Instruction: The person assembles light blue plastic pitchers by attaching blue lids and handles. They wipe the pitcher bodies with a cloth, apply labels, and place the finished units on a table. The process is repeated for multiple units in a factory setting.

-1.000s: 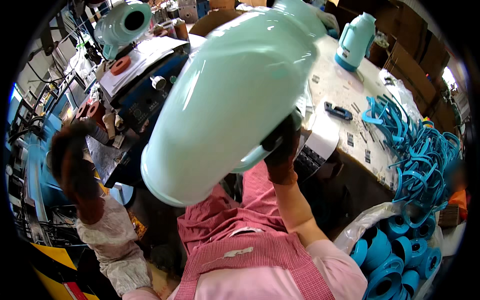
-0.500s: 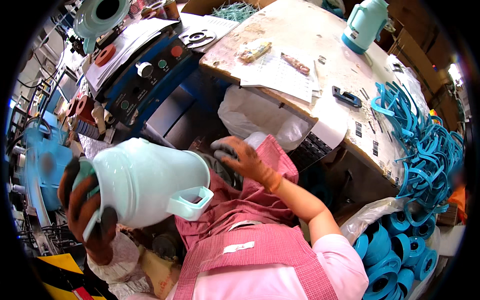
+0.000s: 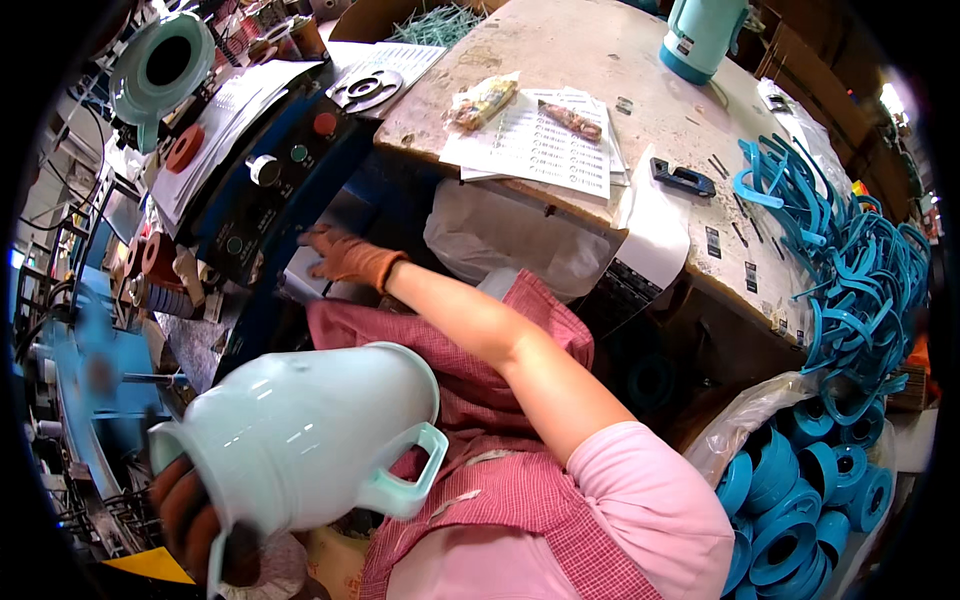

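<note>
A pale mint plastic jug body point(image 3: 310, 435) with a loop handle lies on its side across the lower left, over my lap. My left hand point(image 3: 188, 515), in a dark orange-brown glove, grips it at its left rim, with some fingers tucked inside the opening. My gloved right hand point(image 3: 350, 258) is stretched out to the left, away from the jug and holding nothing visible. Its fingers are apart and slightly blurred, close to the lower edge of a dark blue control box point(image 3: 265, 190) with knobs and buttons.
The worktable point(image 3: 420, 120) carries papers, a stapler-like black tool point(image 3: 683, 178) and a mint jug point(image 3: 698, 35). Blue plastic handles point(image 3: 850, 270) heap at its right edge. Below them, a bag holds blue rings point(image 3: 790, 540). A blue machine point(image 3: 95, 350) stands at left.
My right hand has swung left from above my lap to beside the control box. The jug in my left hand has moved down and slightly right. The view has shifted a little.
</note>
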